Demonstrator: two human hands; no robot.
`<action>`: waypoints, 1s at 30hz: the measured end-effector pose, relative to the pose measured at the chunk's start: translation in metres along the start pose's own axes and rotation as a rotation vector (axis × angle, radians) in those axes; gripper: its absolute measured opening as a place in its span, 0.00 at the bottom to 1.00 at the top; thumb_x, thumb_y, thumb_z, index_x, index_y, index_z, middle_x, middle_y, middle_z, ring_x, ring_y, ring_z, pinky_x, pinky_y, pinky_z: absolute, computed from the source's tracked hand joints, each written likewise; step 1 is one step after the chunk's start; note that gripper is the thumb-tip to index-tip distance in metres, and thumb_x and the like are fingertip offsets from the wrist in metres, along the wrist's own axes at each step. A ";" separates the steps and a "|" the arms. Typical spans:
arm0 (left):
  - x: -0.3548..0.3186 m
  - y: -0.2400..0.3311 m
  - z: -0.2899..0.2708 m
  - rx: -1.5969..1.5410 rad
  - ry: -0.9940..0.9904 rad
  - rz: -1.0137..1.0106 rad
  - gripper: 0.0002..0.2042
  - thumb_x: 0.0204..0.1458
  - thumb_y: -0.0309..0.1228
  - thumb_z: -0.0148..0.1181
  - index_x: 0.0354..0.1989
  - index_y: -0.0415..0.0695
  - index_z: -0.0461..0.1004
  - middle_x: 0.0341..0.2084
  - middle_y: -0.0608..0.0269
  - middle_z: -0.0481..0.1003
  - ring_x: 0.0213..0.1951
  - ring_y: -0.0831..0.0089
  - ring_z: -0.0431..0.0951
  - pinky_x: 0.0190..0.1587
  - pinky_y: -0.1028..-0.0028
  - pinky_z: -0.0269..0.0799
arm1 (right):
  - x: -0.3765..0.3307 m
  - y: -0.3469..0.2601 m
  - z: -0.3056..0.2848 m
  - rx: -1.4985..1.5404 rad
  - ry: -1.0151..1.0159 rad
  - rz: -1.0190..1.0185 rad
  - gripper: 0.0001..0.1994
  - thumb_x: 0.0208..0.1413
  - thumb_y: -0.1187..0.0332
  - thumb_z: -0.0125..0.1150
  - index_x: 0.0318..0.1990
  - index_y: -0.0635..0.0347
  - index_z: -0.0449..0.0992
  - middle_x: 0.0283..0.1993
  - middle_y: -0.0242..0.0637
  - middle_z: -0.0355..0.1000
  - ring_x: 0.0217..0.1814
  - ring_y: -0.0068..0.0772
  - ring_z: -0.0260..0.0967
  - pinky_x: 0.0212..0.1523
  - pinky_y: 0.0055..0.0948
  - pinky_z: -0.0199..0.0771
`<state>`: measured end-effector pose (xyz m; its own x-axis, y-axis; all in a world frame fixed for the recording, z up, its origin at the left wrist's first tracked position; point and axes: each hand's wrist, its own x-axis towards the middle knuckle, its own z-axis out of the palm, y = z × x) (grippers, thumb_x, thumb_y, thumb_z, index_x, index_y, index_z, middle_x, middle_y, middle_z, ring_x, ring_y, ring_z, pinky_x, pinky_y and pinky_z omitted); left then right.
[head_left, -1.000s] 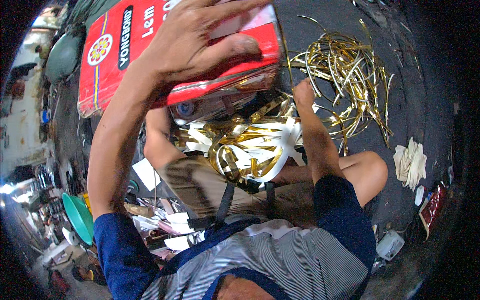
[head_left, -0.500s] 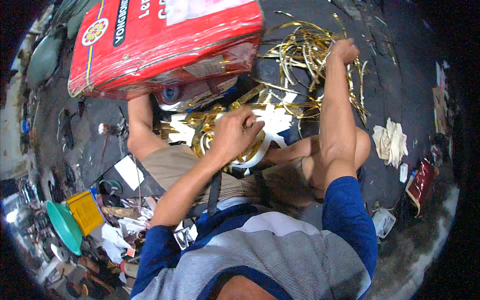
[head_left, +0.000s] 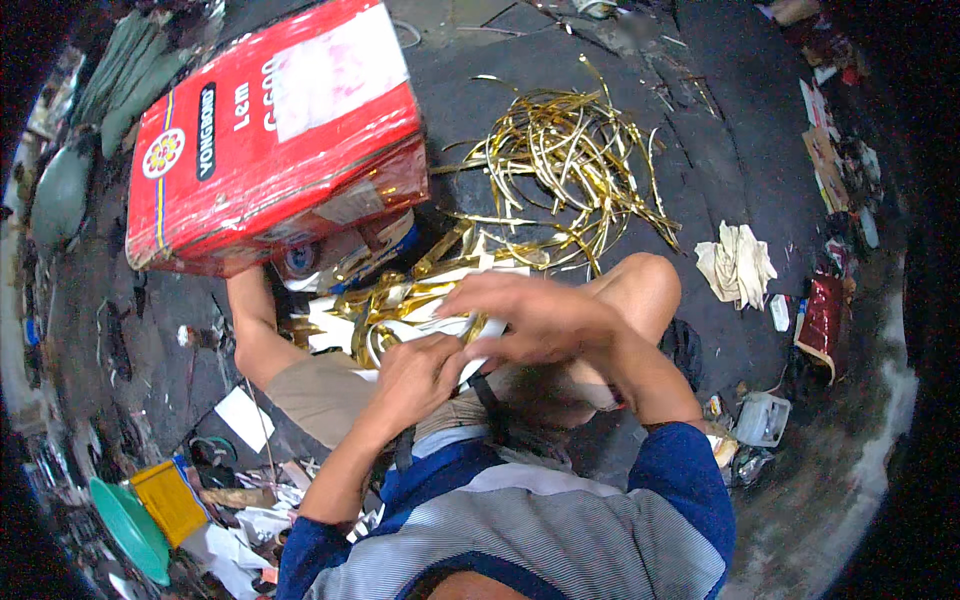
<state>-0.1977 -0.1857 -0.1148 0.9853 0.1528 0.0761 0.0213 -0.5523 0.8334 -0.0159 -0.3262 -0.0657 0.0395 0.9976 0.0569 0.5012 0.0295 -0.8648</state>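
Observation:
My left hand rests over my lap at the near edge of a heap of gold and white strips. Its fingers are pressed together, and whatever they pinch is hidden. Just to its right, my right hand is a little blurred. Its fingers stretch leftward over the strips, with thumb and fingers apart. A curved white and gold band shows in the gap between them; I cannot tell whether the hand touches it. Farther off, a loose tangle of thin gold strips lies on the dark floor.
A large red carton stands at the far left over my lower leg. To the right lie a crumpled cream cloth, a dark red packet and a clear plastic container. Paper scraps, a yellow box and a green basin crowd the near left.
My right hand has left the gold tangle and come back toward my lap beside my left hand. My left hand has moved slightly down and left. The whole view has shifted.

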 end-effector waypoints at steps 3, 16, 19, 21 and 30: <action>-0.013 0.021 -0.052 -0.115 -0.073 -0.226 0.08 0.59 0.31 0.62 0.33 0.38 0.79 0.25 0.52 0.78 0.28 0.59 0.80 0.35 0.67 0.75 | 0.009 -0.005 0.011 0.099 -0.123 0.130 0.20 0.59 0.56 0.68 0.51 0.60 0.79 0.43 0.43 0.80 0.43 0.42 0.78 0.46 0.38 0.77; -0.015 -0.001 -0.359 0.842 0.684 -0.371 0.05 0.56 0.28 0.60 0.31 0.39 0.76 0.25 0.61 0.76 0.28 0.67 0.76 0.36 0.68 0.72 | 0.149 -0.057 -0.131 -0.117 0.162 0.068 0.13 0.58 0.62 0.64 0.37 0.65 0.82 0.31 0.41 0.80 0.34 0.30 0.77 0.39 0.35 0.76; 0.020 -0.023 -0.359 1.662 0.942 -0.182 0.10 0.49 0.24 0.58 0.38 0.39 0.82 0.43 0.45 0.79 0.41 0.47 0.79 0.47 0.56 0.74 | 0.184 -0.066 -0.136 -0.576 0.376 0.072 0.14 0.56 0.60 0.64 0.39 0.63 0.83 0.36 0.47 0.81 0.38 0.45 0.81 0.43 0.42 0.78; 0.066 -0.011 -0.326 1.250 0.936 -0.119 0.19 0.45 0.22 0.61 0.49 0.38 0.80 0.56 0.40 0.73 0.57 0.44 0.74 0.57 0.53 0.72 | 0.200 -0.056 -0.129 -0.724 0.430 0.061 0.13 0.53 0.62 0.68 0.42 0.62 0.82 0.37 0.46 0.81 0.38 0.42 0.81 0.41 0.37 0.78; 0.186 -0.012 -0.191 0.004 0.455 0.175 0.16 0.47 0.30 0.70 0.43 0.37 0.79 0.33 0.50 0.79 0.37 0.55 0.81 0.43 0.63 0.78 | 0.191 -0.038 -0.112 -0.767 0.580 0.029 0.11 0.51 0.62 0.71 0.39 0.54 0.81 0.37 0.39 0.80 0.40 0.46 0.78 0.42 0.44 0.77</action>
<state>-0.0467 0.0055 -0.0059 0.7999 0.4001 0.4472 -0.1361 -0.6049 0.7846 0.0695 -0.1434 0.0334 0.3790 0.8050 0.4563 0.9141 -0.2491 -0.3198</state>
